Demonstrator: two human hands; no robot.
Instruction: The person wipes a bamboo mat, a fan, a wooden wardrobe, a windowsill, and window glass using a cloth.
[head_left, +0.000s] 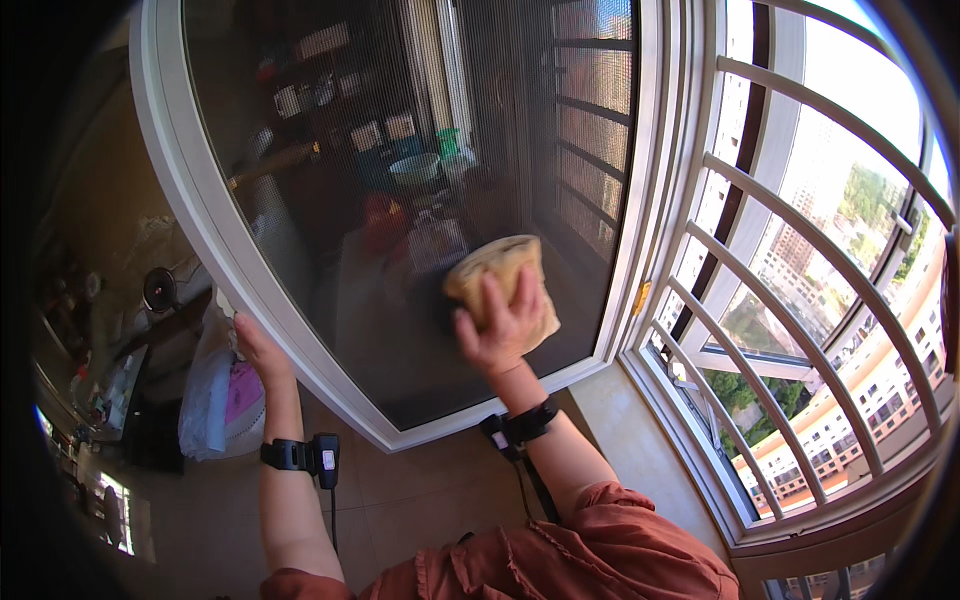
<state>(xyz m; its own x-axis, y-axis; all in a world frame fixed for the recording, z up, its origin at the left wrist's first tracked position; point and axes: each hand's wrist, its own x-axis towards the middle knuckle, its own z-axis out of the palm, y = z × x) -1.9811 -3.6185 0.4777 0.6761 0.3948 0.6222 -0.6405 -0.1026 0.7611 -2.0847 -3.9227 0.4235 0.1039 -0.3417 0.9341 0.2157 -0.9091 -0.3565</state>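
A framed mesh window screen (360, 300) with a white frame stands swung inward before me. My right hand (506, 319) presses a folded yellowish cloth (502, 262) flat on the lower right part of the mesh, fingers spread over it. At the left side of the frame is my left hand (259, 349), its thumb side by the frame's outer edge and its other fingers hidden behind. Something whitish shows beside those fingers; whether the hand holds it or only the frame, I cannot tell. Both wrists wear black straps with small devices.
To the right, white window bars (795, 337) cross an open window above a pale stone sill (630, 420). A yellow hinge (641, 298) sits on the frame's right side. At the left lie plastic-covered items (206, 405) near a small round fan-like object (159, 289). Tiled floor (405, 495) lies below.
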